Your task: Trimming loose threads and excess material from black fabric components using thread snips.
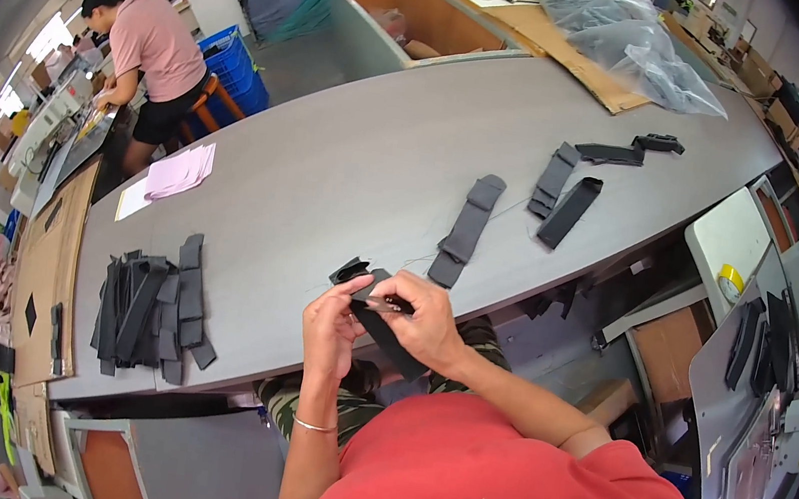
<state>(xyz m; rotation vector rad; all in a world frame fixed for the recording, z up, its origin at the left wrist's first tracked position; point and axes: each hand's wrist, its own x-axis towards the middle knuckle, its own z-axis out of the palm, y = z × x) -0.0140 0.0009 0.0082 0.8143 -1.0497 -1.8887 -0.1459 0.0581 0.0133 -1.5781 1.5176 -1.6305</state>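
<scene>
At the near edge of the table, my left hand (331, 326) pinches a dark grey fabric strip (386, 337). One end of this strip curls up on the table side, and the other hangs toward my lap. Close against it, my right hand (425, 326) is closed around what look like small thread snips (378, 305), their metal tip at the fabric and most of them hidden by the fingers. A pile of similar strips (141, 308) lies to the left. Further right are a folded strip (469, 226) and several more, one of them a darker strip (570, 212).
The long grey table (329, 170) curves across the view. Pink sheets (180, 172) lie at its left, cardboard (586, 62) and clear plastic bags (638, 49) at its far right. A co-worker (154, 46) stands beyond, near blue crates (233, 71). Yellow tape (730, 283) is at right.
</scene>
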